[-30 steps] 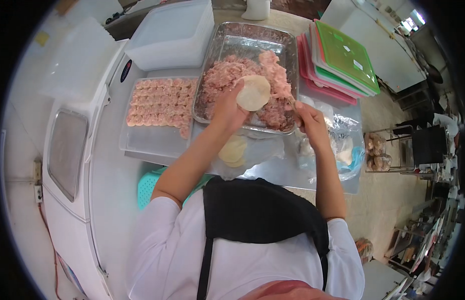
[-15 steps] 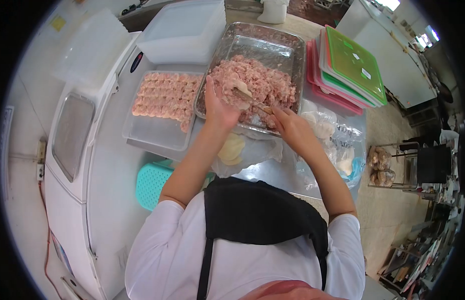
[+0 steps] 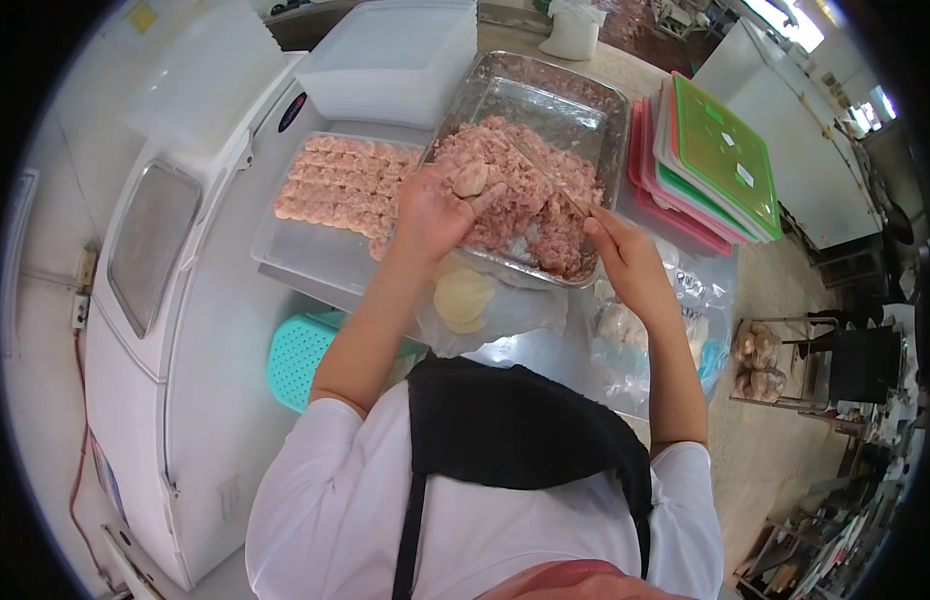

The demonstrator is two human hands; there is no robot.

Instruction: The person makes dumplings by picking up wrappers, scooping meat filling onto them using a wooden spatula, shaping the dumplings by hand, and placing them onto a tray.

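Observation:
My left hand (image 3: 430,215) is cupped around a dumpling (image 3: 471,180) with a pale wrapper, above the left side of a metal tray (image 3: 613,115). Pink ground meat (image 3: 495,140) fills much of that tray. My right hand (image 3: 633,262) grips the handle of a thin spatula (image 3: 577,203), whose far end lies over the meat. To the left, rows of formed dumplings (image 3: 335,190) sit in a clear plastic tray (image 3: 310,240). Round yellowish wrappers (image 3: 463,300) rest on a plastic bag (image 3: 537,310) in front of the metal tray.
Stacked clear containers (image 3: 385,65) stand at the back left. Coloured lids (image 3: 720,150) are piled at the right, with plastic bags (image 3: 625,340) in front of them. A turquoise basket (image 3: 300,362) hangs low at left, beside a white freezer (image 3: 220,350).
The spatula has moved from the filling in my left palm back to the meat, as my right hand shifted right. The left fingers have curled around the wrapper.

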